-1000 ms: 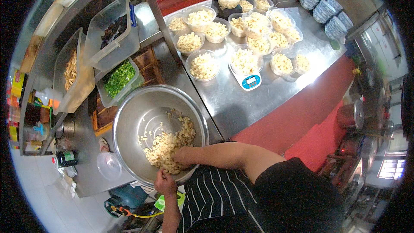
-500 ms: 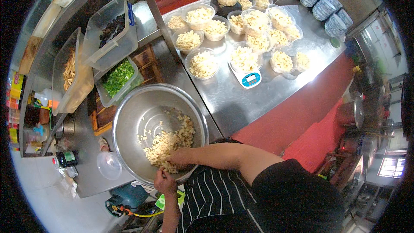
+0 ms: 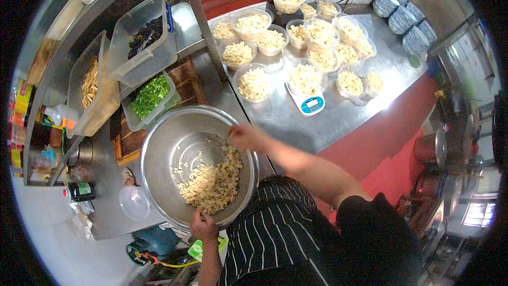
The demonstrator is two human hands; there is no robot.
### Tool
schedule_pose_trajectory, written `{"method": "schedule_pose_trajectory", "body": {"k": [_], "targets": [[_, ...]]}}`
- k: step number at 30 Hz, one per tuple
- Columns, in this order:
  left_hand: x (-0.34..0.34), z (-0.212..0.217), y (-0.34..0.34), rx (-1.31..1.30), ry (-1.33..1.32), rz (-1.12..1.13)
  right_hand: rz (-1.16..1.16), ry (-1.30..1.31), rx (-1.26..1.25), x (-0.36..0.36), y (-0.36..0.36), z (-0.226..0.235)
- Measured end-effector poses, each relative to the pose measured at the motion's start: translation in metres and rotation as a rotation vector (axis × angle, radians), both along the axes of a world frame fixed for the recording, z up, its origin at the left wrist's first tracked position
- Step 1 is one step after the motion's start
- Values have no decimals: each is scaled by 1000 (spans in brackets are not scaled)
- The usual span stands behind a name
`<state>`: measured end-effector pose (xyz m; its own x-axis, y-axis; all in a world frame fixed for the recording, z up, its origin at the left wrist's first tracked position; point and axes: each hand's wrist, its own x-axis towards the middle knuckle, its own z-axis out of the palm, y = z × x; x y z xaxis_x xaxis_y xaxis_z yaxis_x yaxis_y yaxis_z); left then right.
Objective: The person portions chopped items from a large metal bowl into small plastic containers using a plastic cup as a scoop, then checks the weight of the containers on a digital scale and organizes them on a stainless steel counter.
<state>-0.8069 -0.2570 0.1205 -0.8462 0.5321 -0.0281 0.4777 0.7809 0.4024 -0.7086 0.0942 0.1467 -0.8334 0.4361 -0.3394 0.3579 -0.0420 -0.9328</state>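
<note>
A large steel mixing bowl (image 3: 153, 127) holds a heap of small, pale, brownish cubed food (image 3: 211, 186). My left hand (image 3: 204, 225) grips its near rim, thumb on the inside. Over the right side of the rim is my right hand (image 3: 244, 137), lifted off the food and slightly blurred. Its fingers are curled in, and what they hold, if anything, is hidden. On the counter beyond, a clear plastic tub of pale cubes (image 3: 305, 78) sits on a white and blue digital scale (image 3: 311, 105).
Several filled clear tubs (image 3: 254, 83) crowd the steel counter (image 3: 280, 127). Stacked patterned bowls (image 3: 405, 20) stand far right. At left are a box of chopped greens (image 3: 151, 98), a box of dark pieces (image 3: 140, 42), a box of tan strips (image 3: 87, 90) and a clear lid (image 3: 134, 203).
My right hand has risen out of the cubed food and moved up and to the right, to the bowl's rim. My left hand stays on the near rim.
</note>
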Motion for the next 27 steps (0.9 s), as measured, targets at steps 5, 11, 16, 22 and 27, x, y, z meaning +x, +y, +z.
{"method": "schedule_pose_trajectory", "body": {"k": [5, 11, 16, 22, 27], "targets": [[-1, -6, -2, 4, 48, -44, -780, -64, 664, 88, 156, 10], [2, 8, 8, 65, 53, -55, -774, -158, 945, 153, 199, 7], [0, 2, 1, 31, 46, -31, -721, -244, 489, 138, 86, 15], [3, -6, -1, 18, 104, -33, -510, -249, 139, 140, -39, -82], [3, -2, 3, 120, 128, -73, -898, -140, -4, 180, 9, -98]]}}
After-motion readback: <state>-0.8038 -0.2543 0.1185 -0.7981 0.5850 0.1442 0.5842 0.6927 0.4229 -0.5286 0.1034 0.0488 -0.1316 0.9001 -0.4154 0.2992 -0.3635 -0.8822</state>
